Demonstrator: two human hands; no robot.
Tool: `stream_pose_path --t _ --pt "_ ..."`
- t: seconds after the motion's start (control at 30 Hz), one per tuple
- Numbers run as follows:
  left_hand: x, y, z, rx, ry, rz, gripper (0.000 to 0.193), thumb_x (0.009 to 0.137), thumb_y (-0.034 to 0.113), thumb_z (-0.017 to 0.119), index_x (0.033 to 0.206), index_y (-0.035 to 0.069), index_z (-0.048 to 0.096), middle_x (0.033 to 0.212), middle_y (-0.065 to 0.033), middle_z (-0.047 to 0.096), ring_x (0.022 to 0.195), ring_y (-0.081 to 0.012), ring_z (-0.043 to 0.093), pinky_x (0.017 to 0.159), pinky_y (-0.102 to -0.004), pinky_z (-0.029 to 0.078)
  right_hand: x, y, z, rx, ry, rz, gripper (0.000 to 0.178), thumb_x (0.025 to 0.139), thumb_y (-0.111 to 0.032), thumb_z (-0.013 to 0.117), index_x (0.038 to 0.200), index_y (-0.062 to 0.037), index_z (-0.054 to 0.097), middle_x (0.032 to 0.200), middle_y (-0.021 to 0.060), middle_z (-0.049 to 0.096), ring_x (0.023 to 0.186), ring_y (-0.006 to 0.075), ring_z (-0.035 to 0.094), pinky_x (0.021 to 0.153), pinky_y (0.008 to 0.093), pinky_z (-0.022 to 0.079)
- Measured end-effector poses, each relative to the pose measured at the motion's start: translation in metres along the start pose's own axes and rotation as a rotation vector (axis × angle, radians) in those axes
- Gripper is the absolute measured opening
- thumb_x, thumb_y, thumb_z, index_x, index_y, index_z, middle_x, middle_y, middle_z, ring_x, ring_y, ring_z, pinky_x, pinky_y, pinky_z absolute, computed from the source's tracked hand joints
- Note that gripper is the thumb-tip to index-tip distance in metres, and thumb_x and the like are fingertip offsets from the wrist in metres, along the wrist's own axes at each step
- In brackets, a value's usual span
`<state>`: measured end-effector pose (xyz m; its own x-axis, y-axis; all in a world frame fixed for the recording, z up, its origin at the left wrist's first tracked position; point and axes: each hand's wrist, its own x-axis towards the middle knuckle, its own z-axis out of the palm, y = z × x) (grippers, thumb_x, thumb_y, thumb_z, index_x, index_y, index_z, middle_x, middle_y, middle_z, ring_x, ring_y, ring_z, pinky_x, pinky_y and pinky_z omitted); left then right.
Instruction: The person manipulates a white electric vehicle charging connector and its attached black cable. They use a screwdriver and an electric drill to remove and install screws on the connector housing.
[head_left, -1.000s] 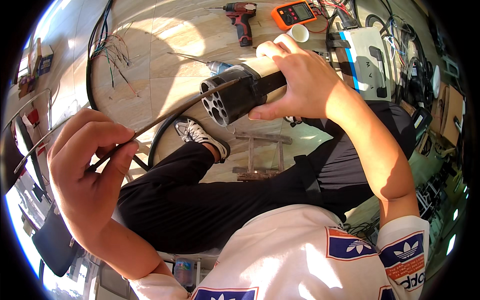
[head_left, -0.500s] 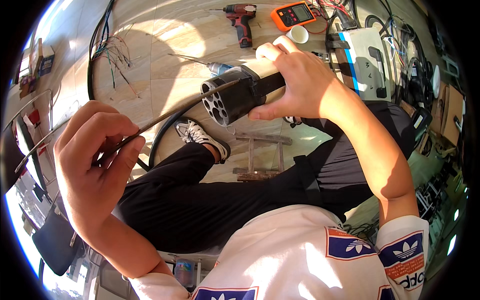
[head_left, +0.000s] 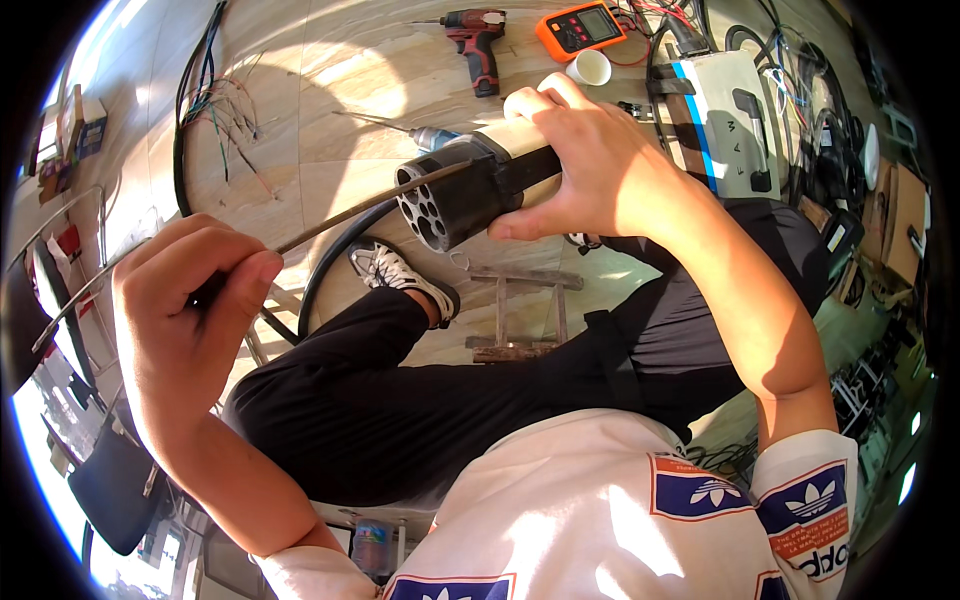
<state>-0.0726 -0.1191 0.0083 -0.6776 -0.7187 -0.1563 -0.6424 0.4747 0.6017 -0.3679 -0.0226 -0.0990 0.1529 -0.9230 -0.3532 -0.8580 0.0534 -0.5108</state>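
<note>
My right hand (head_left: 610,165) is wrapped round the body of an electric-vehicle charging plug (head_left: 465,210), its thumb under the black housing. The plug's round-holed face points left. Pinched between the thumb and fingers of my left hand (head_left: 190,290) is a long thin dark rod (head_left: 345,214). The rod slants up to the right, its far end lying along the upper side of the plug's black head. Its other end sticks out past my left hand toward the lower left. My left palm is mostly hidden.
On the tiled floor beyond lie a red-black cordless drill (head_left: 480,50), a blue-handled tool (head_left: 433,138), an orange meter (head_left: 580,30) and a white cup (head_left: 590,68). A light case (head_left: 735,125) stands right. Loose wires (head_left: 225,125) lie left; a small wooden stool (head_left: 525,278) stands below the plug.
My left hand has turned slightly and its thumb has come up along the rod. The plug and right hand appear a little further left, along with the whole view.
</note>
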Motion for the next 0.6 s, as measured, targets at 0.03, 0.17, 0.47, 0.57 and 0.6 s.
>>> stream_pose_path --t 0.03,0.17,0.47,0.57,0.6 --pt "0.000 0.001 0.000 0.008 0.000 0.005 0.011 0.079 -0.001 0.077 0.079 -0.004 0.067 0.070 -0.0086 0.062 0.058 -0.0156 0.055 0.055 -0.0273 0.042 0.000 0.000 0.000 -0.003 -0.006 -0.002 0.108 0.062 -0.073 0.080 0.131 0.0057 0.054 0.121 0.0266 0.057 0.102 0.0449 0.067 0.087 0.0503 0.057" --pt "0.002 0.002 0.000 0.003 0.004 -0.002 0.011 0.076 -0.003 0.078 0.079 -0.003 0.067 0.070 -0.0079 0.062 0.058 -0.0142 0.055 0.055 -0.0266 0.042 0.001 0.002 0.001 -0.021 -0.008 -0.011 0.110 0.061 -0.075 0.080 0.131 0.0062 0.054 0.119 0.0270 0.058 0.101 0.0446 0.068 0.086 0.0499 0.057" --pt "0.002 0.010 0.002 -0.001 0.031 0.012 0.015 0.073 -0.008 0.078 0.078 -0.003 0.065 0.071 -0.0068 0.062 0.059 -0.0128 0.056 0.054 -0.0254 0.043 0.001 0.000 -0.001 -0.057 -0.023 -0.005 0.107 0.062 -0.076 0.079 0.126 0.0063 0.055 0.118 0.0266 0.058 0.102 0.0439 0.068 0.088 0.0505 0.057" --pt "0.001 0.014 0.000 0.007 0.026 -0.034 0.016 0.072 -0.008 0.078 0.078 -0.003 0.064 0.072 -0.0063 0.062 0.060 -0.0121 0.058 0.054 -0.0258 0.044 0.001 0.000 -0.001 -0.053 -0.017 -0.008 0.104 0.063 -0.076 0.078 0.124 0.0060 0.056 0.116 0.0263 0.059 0.102 0.0441 0.067 0.089 0.0508 0.056" --pt "0.000 0.014 0.001 0.009 0.029 -0.031 0.017 0.072 -0.008 0.079 0.078 -0.003 0.064 0.072 -0.0064 0.062 0.060 -0.0125 0.058 0.054 -0.0258 0.045 0.001 0.001 0.000 -0.050 -0.012 -0.012 0.104 0.063 -0.076 0.078 0.123 0.0059 0.056 0.115 0.0262 0.059 0.101 0.0441 0.067 0.089 0.0509 0.056"
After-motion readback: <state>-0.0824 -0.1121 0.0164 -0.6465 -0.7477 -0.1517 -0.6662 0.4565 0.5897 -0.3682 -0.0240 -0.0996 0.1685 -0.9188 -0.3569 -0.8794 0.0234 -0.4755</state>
